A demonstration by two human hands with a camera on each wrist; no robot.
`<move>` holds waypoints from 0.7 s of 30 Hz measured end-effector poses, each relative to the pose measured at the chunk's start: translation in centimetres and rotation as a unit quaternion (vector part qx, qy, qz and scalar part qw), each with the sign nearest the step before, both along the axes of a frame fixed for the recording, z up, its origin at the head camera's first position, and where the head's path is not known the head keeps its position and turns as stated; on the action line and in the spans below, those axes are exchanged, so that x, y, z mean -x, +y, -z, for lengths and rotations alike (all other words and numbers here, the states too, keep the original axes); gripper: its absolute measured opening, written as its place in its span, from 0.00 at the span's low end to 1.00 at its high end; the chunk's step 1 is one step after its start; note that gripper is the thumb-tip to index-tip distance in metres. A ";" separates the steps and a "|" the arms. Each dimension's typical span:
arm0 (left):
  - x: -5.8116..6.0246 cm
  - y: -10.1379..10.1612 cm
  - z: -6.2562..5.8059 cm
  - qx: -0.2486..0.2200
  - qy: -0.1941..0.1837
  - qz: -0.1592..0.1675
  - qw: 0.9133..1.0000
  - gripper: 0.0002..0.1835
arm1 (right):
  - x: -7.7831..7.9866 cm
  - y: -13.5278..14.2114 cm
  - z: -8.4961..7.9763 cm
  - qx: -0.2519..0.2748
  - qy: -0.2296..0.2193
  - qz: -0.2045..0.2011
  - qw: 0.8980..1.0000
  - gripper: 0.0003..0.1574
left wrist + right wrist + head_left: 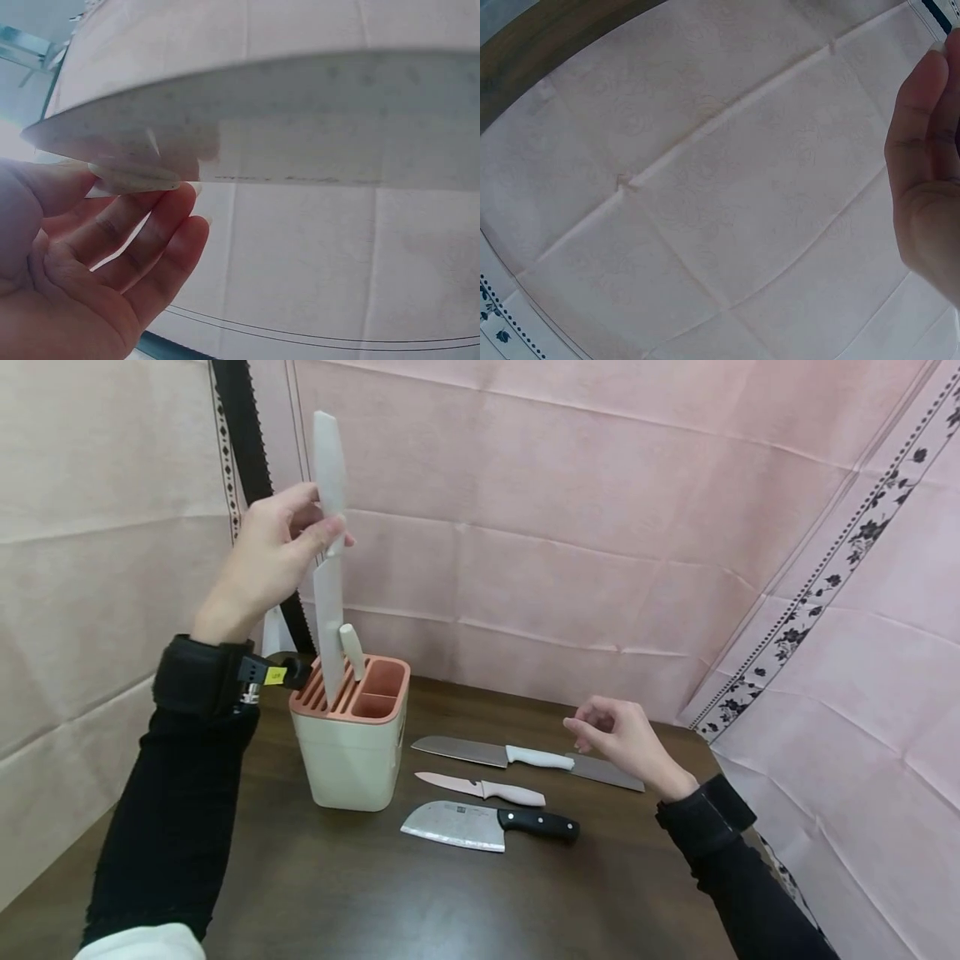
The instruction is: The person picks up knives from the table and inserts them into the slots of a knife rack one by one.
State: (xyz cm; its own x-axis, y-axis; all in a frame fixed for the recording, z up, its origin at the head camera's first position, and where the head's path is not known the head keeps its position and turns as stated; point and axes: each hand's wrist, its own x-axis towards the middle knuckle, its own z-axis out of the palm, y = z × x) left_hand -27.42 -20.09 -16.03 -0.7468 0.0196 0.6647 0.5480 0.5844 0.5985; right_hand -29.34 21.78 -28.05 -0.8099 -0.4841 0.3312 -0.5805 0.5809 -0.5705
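My left hand [281,547] pinches the white handle of an upright kitchen knife [328,627] near where the blade begins. Its blade points down, the lower end at the slots of a knife block [348,760] with a pale green body and an orange top. Close to the camera in the left wrist view, a broad blade [300,120] crosses above my fingers. A smaller white-handled knife [352,652] stands in the block. Over the table's right side, my right hand [622,739] has loosely curled fingers holding nothing, above a grey blade [603,772].
Right of the block lie a white-handled knife with a grey blade [461,750], a small pale knife [513,793] and a black-handled cleaver [457,824]. Their blades point left on the brown table [337,893]. Pink cloth [525,568] hangs behind and at both sides.
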 end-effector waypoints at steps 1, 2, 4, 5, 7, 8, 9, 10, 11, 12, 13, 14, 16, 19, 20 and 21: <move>0.3 0.0 0.1 0.002 -0.001 -0.002 1.000 0.16 | -0.1 0.0 0.0 -0.001 -0.003 0.002 1.000 0.04; 0.5 0.0 0.2 0.005 -0.003 -0.004 1.000 0.17 | -0.1 0.1 0.1 -0.001 -0.005 0.003 1.000 0.05; 1.0 0.1 0.4 0.002 -0.009 -0.007 1.000 0.17 | 0.3 0.5 0.6 0.002 -0.010 0.005 1.000 0.05; 1.2 0.1 0.5 0.002 -0.012 -0.010 1.000 0.18 | 0.6 0.7 0.9 0.004 -0.010 0.003 1.000 0.05; 1.6 0.2 0.7 -0.001 -0.021 -0.012 1.000 0.18 | 1.0 1.1 1.5 0.008 -0.010 0.001 1.000 0.06; 1.7 0.2 0.8 -0.001 -0.024 -0.013 1.000 0.19 | 1.1 1.2 1.6 0.010 -0.009 0.001 1.000 0.06; 1.8 0.2 0.9 -0.002 -0.027 -0.013 1.000 0.19 | 1.2 1.3 1.7 0.012 -0.010 0.001 1.000 0.06; 1.9 0.2 1.1 -0.001 -0.029 -0.013 1.000 0.19 | 1.2 1.3 1.7 0.012 -0.009 0.002 1.000 0.06; 2.0 0.2 1.3 0.001 -0.028 -0.012 1.000 0.19 | 1.2 1.3 1.8 0.012 -0.008 0.002 1.000 0.06; 2.2 0.1 1.5 0.004 -0.027 -0.012 1.000 0.19 | 1.2 1.3 1.8 0.011 -0.008 0.004 1.000 0.06; 2.3 0.0 1.7 0.006 -0.027 -0.011 1.000 0.19 | 1.2 1.3 1.8 0.009 -0.008 0.006 1.000 0.06; 2.5 -0.1 2.0 0.009 -0.028 -0.010 1.000 0.19 | 1.2 1.3 1.7 0.010 -0.007 0.005 1.000 0.06; 2.8 -0.2 2.4 0.018 -0.031 -0.012 0.999 0.19 | 1.3 1.2 1.7 0.011 -0.007 0.002 1.000 0.05; 3.1 -0.4 3.0 0.031 -0.041 -0.019 0.999 0.19 | 1.3 1.2 1.6 0.012 -0.005 -0.001 1.000 0.04; 3.2 -0.5 3.2 0.034 -0.044 -0.022 0.998 0.19 | 1.3 1.2 1.6 0.012 -0.005 -0.001 1.000 0.04; 3.3 -0.6 3.4 0.038 -0.048 -0.023 0.998 0.19 | 1.4 1.2 1.6 0.010 -0.004 0.000 1.000 0.04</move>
State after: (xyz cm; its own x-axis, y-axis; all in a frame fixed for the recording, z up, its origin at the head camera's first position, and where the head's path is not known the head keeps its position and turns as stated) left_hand -30.77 -20.65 -19.46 -0.8078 0.0304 0.5887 0.4618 0.6533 0.6000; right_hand -30.71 22.97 -29.69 -0.8122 -0.4780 0.3344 -0.5763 0.5685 -0.5871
